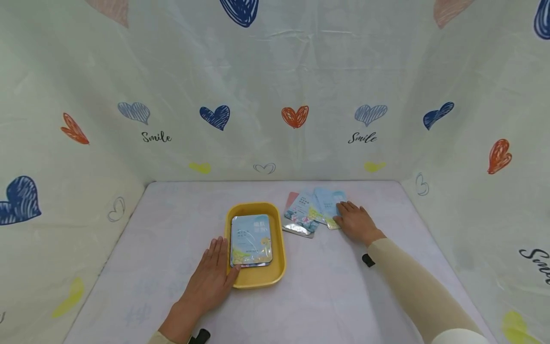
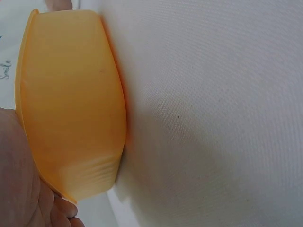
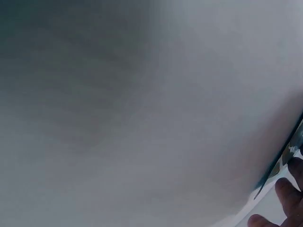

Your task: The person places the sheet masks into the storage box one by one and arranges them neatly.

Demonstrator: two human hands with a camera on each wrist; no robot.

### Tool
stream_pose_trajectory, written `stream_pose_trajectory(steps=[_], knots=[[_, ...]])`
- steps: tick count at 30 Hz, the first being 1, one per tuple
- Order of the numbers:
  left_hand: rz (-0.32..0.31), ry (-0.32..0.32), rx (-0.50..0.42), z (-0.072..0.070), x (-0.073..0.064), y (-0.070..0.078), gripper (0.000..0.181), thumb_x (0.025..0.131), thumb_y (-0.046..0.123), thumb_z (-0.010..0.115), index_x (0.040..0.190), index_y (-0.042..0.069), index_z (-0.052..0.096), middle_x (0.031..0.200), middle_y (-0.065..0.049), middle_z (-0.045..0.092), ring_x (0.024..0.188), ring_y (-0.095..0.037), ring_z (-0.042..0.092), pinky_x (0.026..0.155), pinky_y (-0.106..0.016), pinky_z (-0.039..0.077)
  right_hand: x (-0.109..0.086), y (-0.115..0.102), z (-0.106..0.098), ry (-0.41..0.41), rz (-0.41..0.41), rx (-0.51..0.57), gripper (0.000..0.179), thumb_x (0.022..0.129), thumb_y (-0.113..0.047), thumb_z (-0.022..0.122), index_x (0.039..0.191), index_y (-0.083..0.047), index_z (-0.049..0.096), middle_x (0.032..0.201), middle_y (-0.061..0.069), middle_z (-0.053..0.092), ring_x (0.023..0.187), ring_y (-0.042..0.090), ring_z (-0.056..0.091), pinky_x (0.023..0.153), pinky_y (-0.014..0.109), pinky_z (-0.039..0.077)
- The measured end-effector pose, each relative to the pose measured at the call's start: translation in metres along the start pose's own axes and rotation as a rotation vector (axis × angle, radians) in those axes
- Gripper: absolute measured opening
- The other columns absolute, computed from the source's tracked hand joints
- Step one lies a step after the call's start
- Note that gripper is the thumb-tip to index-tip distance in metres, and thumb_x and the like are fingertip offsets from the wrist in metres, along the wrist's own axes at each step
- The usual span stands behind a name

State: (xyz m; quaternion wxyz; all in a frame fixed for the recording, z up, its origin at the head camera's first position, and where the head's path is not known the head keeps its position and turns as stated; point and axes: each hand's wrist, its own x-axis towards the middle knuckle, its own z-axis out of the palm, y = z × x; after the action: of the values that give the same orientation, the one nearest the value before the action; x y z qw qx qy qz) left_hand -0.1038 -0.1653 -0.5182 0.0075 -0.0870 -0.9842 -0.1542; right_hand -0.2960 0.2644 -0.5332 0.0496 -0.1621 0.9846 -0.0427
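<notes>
A yellow plastic tray (image 1: pixel 258 276) holds a short stack of flat sachets, with a light blue sachet (image 1: pixel 250 239) on top. My left hand (image 1: pixel 205 279) rests along the tray's left side, fingers straight and thumb at the near rim; the left wrist view shows the tray's outer wall (image 2: pixel 71 99) beside the palm. To the tray's right, several sachets lie fanned and overlapping. My right hand (image 1: pixel 357 223) touches the right edge of a pale blue sachet (image 1: pixel 328 199) there, fingers extended. Only its fingertips (image 3: pixel 286 196) and a sachet's edge show in the right wrist view.
Left of the pale blue sachet lie a floral blue sachet (image 1: pixel 301 208), a silver one (image 1: pixel 298 230) and a pink corner (image 1: pixel 291 197). A white cloth covers the table (image 1: pixel 180 210). Curtains printed with hearts (image 1: pixel 294 117) stand behind and at both sides.
</notes>
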Motion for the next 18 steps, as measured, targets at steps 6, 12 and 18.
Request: stream_pose_trajectory(steps=[6,12,18], knots=[[0.003,-0.002,-0.006,-0.001,0.0,0.001,0.082,0.11,0.042,0.054,0.164,-0.01,0.019,0.17,-0.031,0.024,0.161,-0.046,0.019,0.127,-0.062,0.028,-0.021,-0.001,0.003,0.029,0.013,-0.015,0.06,0.112,-0.037,0.05,0.155,0.004,0.045,0.16,0.028,0.046,0.148,0.051,0.042,0.116,0.071,0.037],[0.006,-0.004,-0.01,-0.001,-0.001,0.0,0.082,0.11,0.041,0.055,0.164,-0.01,0.019,0.17,-0.032,0.024,0.161,-0.046,0.019,0.127,-0.062,0.027,-0.043,-0.016,0.01,0.072,0.005,-0.072,0.059,0.11,-0.036,0.057,0.149,0.007,0.05,0.152,0.029,0.053,0.138,0.051,0.052,0.106,0.068,0.048],[0.008,-0.006,-0.004,0.0,0.0,-0.001,0.082,0.11,0.042,0.053,0.164,-0.01,0.018,0.17,-0.031,0.023,0.161,-0.046,0.019,0.128,-0.061,0.026,-0.059,-0.042,0.019,0.135,-0.033,-0.117,0.056,0.106,-0.04,0.063,0.138,0.006,0.058,0.138,0.024,0.062,0.125,0.048,0.06,0.093,0.062,0.056]])
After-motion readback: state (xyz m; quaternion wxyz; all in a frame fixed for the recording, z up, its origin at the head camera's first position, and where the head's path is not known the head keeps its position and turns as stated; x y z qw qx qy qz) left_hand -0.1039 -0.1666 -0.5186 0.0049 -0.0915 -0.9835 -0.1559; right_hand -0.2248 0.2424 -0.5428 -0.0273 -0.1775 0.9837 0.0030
